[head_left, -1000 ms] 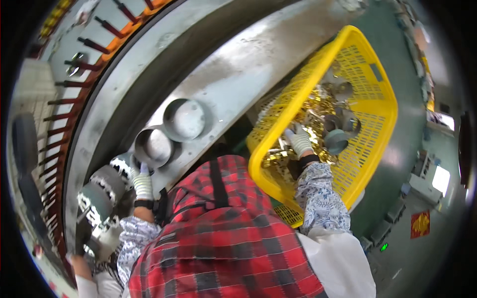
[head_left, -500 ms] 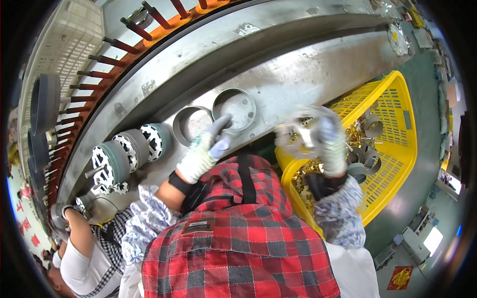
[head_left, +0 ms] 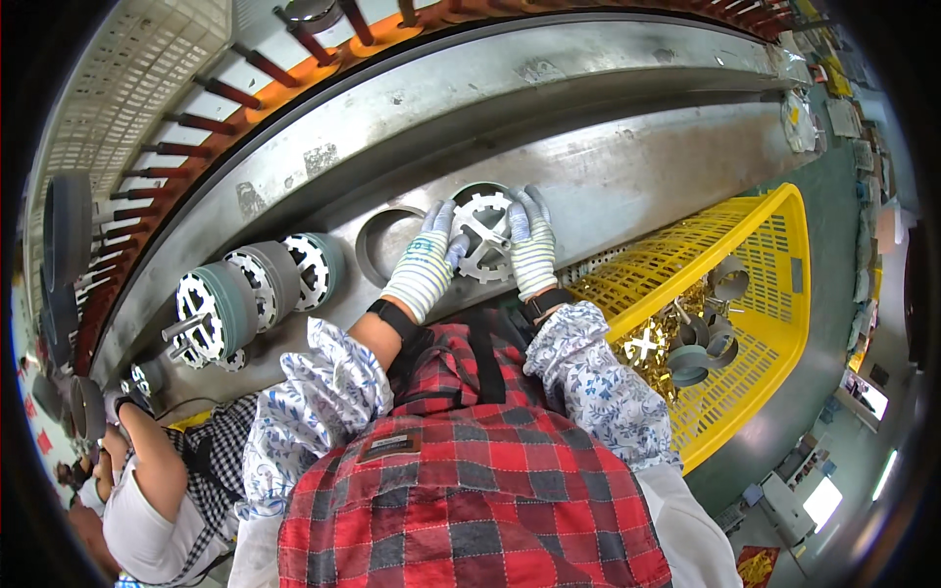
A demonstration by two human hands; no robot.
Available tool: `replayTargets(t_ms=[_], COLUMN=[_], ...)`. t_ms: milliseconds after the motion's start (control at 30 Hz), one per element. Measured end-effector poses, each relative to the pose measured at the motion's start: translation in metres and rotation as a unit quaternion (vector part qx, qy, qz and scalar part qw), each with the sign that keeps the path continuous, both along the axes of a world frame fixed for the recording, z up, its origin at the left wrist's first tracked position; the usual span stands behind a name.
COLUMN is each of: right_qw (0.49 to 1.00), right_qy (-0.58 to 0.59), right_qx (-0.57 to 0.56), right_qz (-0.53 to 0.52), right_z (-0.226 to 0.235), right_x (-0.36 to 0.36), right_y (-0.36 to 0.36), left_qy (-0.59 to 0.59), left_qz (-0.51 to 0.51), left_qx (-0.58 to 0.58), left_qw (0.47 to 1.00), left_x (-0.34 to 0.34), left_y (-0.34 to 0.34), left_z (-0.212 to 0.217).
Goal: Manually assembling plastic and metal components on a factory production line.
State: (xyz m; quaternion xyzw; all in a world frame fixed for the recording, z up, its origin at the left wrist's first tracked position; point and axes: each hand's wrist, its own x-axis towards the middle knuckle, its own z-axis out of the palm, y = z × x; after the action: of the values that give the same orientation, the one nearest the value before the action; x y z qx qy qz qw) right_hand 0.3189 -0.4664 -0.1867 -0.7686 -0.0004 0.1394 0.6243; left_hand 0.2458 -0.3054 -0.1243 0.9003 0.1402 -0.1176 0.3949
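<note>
A silvery notched disc with spokes and a central stub [head_left: 486, 233] sits at the mouth of a dark grey ring [head_left: 482, 188] on the metal bench. My left hand [head_left: 429, 257], in a striped knit glove, grips the disc's left side. On the right side, my gloved right hand [head_left: 532, 243] holds it with the fingers along the rim. Whether the disc is seated fully inside the ring I cannot tell. An open grey ring [head_left: 384, 245] lies just left of my left hand.
Several grey rings fitted with spoked discs [head_left: 211, 312] stand at the left. A yellow basket [head_left: 792, 265] on the right holds loose rings and discs. Red pegs [head_left: 235, 93] line an orange track beyond the bench. Another person [head_left: 162, 480] works at far left.
My right hand has come from the basket to the bench, bringing the spoked disc onto the ring. My left hand has shifted slightly right and now grips the disc too.
</note>
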Motion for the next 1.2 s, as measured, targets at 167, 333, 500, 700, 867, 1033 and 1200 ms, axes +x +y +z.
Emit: replayTargets(t_ms=[167,333,500,700,867,1033,1200], right_qw=[0.999,0.999,0.998,0.994,0.995,0.992,0.989], right_qy=[-0.013,0.023,0.033,-0.043,-0.015,-0.042,-0.057], right_qx=[-0.028,-0.041,-0.051,-0.093,-0.071,-0.085,-0.112], right_qz=[0.027,0.016,0.028,0.027,0.062,0.082,0.082], right_z=[0.005,0.004,0.004,-0.008,0.006,-0.011,-0.026], right_x=[0.012,0.016,0.019,0.017,0.022,0.027,0.031], right_y=[0.010,0.010,0.010,0.010,0.011,0.009,0.013], left_qy=[0.001,0.045,0.045,0.082,0.034,-0.001,0.016], left_qz=[0.012,0.016,0.000,0.130,0.071,0.053,0.031], left_qx=[0.016,-0.008,0.038,-0.129,-0.101,-0.043,-0.027], left_qw=[1.000,0.999,0.998,0.980,0.992,0.998,0.999], left_x=[0.004,0.012,0.007,0.004,0.004,0.007,0.009], left_y=[0.009,0.008,0.007,0.000,0.007,-0.001,0.006], left_z=[-0.021,-0.023,-0.041,-0.044,-0.047,-0.028,-0.022])
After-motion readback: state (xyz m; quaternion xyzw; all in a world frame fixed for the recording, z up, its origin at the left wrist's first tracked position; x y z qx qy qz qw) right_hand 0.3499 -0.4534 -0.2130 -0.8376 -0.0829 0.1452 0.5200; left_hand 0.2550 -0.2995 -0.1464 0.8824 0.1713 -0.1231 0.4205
